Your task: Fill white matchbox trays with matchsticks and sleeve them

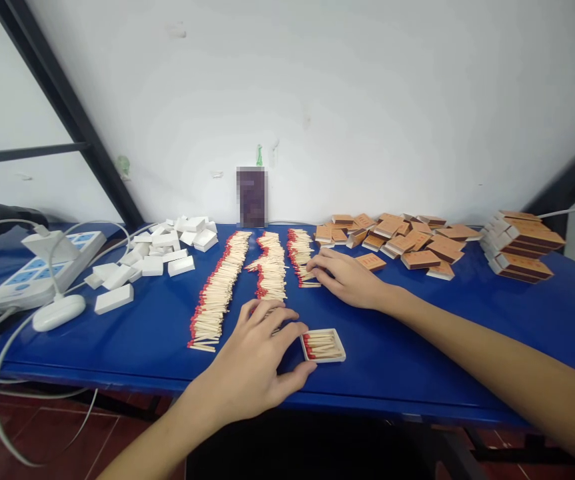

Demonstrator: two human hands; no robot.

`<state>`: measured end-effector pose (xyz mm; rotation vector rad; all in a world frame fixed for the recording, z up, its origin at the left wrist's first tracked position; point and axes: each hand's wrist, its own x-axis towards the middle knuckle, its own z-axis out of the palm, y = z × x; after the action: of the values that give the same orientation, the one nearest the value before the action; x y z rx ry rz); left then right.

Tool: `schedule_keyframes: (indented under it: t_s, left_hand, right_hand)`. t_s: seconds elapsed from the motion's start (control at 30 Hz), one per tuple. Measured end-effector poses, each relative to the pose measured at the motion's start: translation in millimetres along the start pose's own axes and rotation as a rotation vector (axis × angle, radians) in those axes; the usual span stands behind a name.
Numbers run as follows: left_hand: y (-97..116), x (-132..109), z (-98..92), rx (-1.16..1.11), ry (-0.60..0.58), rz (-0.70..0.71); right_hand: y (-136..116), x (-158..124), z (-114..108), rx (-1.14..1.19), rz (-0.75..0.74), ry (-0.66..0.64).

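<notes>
My left hand point(262, 363) spans the left end of a white matchbox tray point(338, 355), thumb at its near corner and index finger at its far corner. A layer of red-headed matches point(321, 345) lies in the tray, heads to the left. The other fingers reach over the near end of the middle row of matches point(272, 267). My right hand point(350, 277) is curled at the short right-hand row of matches point(298, 250), fingertips on the stick ends. A longer row of matches point(220, 287) runs along the left.
White matchbox trays point(152, 257) are heaped at the left, near a power strip point(42, 273) and a white cable puck point(59, 313). Orange matchbox sleeves point(407, 240) lie at the back right, beside stacked matchboxes point(522, 247). A blurred dark object point(252, 197) leans against the wall.
</notes>
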<state>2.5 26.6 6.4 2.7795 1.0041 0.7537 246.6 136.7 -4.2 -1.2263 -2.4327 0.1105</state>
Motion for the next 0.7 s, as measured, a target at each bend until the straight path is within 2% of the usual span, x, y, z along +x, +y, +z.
schedule_keyframes:
  t_s: [0.4,0.7]
  left_hand:
    - [0.5,1.4,-1.0,0.015,0.007,0.011]
    - [0.0,1.7,-0.4,0.01,0.002,0.007]
  right_hand:
    - [1.0,2.7,4.7,0.007,0.005,0.036]
    - [0.6,4.1,4.3,0.008,0.041,0.012]
